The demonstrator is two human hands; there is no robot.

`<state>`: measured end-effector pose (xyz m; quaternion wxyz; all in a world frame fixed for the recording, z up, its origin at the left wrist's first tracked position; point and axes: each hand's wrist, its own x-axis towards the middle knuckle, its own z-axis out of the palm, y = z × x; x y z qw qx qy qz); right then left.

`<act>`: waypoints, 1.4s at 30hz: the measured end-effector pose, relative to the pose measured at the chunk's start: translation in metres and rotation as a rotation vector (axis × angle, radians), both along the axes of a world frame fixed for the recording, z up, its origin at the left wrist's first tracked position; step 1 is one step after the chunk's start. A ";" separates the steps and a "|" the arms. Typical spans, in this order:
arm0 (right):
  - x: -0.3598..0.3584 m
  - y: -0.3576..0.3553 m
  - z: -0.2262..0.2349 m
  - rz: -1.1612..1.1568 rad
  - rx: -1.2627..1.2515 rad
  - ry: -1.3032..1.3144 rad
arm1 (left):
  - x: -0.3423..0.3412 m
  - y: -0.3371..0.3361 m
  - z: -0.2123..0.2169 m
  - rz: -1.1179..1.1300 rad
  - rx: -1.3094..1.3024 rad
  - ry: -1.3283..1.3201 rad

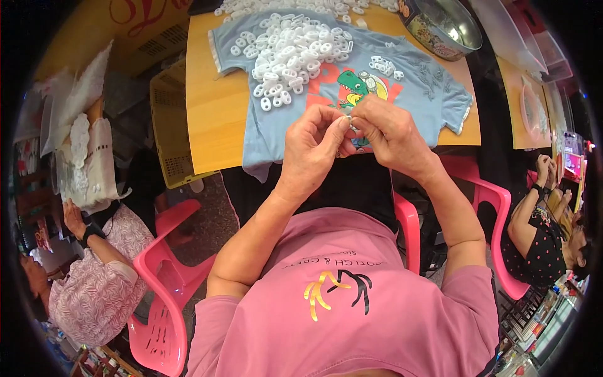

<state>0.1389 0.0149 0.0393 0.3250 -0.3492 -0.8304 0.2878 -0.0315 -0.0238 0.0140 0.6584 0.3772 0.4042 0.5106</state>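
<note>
Both my hands meet over the near part of a light blue T-shirt (270,135) spread on the table. My left hand (314,138) is closed in a pinch on a small white plastic piece (349,119), mostly covered by fingers. From the other side my right hand (394,131) pinches at the same piece. Beyond my left hand lies a heap of white oval plastic pieces (295,50) with two holes each. A smaller group of white pieces (384,66) sits beyond my right hand. Thin dark bits (433,80) are scattered toward the right sleeve.
The wooden table (217,125) carries more white pieces (301,7) along its far edge. A round metal tin (449,31) stands at the far right. A yellow crate (169,125) is left of the table. Pink chairs (166,276) and other people flank me on both sides.
</note>
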 end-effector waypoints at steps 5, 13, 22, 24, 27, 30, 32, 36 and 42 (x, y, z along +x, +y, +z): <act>0.000 0.022 -0.002 0.042 -0.189 0.029 | -0.011 0.007 -0.002 0.058 0.008 0.023; -0.012 0.081 -0.014 -0.241 0.344 -0.341 | -0.013 0.015 -0.011 0.153 0.043 -0.004; -0.017 0.084 -0.020 -0.329 0.254 -0.418 | -0.016 0.014 -0.016 0.121 0.089 -0.022; -0.021 0.081 -0.018 -0.318 0.265 -0.415 | -0.016 0.013 -0.017 0.127 0.112 -0.018; -0.029 0.080 -0.012 -0.321 0.254 -0.441 | -0.019 0.011 -0.014 0.127 0.108 -0.011; -0.027 0.084 -0.009 -0.287 0.225 -0.468 | -0.017 0.012 -0.016 0.158 0.159 0.017; -0.028 0.083 -0.006 -0.263 0.244 -0.480 | -0.016 0.013 -0.016 0.142 0.182 0.020; -0.020 0.085 -0.005 -0.183 0.332 -0.487 | -0.014 0.014 -0.018 0.121 0.128 0.015; -0.007 0.072 -0.009 -0.285 -0.433 0.020 | -0.014 0.017 -0.012 0.132 -0.004 -0.087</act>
